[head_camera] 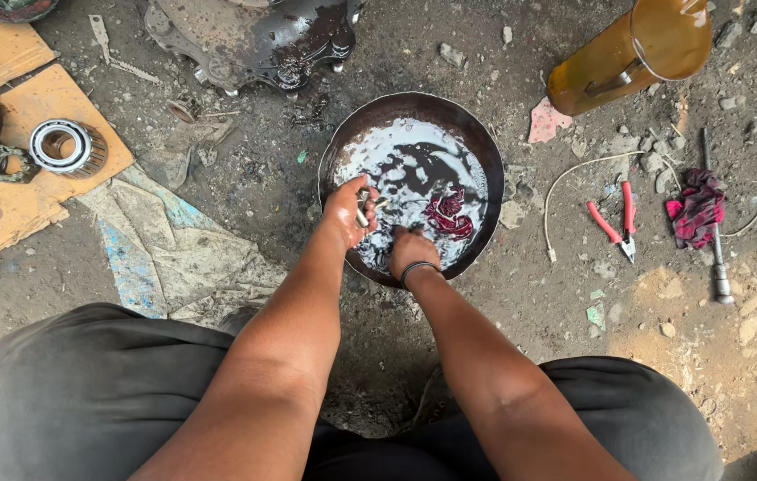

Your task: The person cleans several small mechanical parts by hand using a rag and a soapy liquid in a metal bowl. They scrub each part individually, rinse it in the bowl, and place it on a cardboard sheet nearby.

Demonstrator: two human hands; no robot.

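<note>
A small metal part (362, 210) is gripped in the left hand (349, 212), fingers curled round it, over a pan (485, 151) of dark liquid on the dirt ground. The right hand (409, 247) is dipped in the liquid; its grip can't be made out. A red rag (448, 215) is soaked inside, and red pliers (614, 223) are left off to the right.

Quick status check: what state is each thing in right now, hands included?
left hand: closed on a small metal part, over the pan
right hand: dipped in the liquid
pan: upright, holding dark, shiny liquid
red rag: soaking in the pan
pliers: lying on the ground, handles apart
amber jug: tipped on its side
</note>
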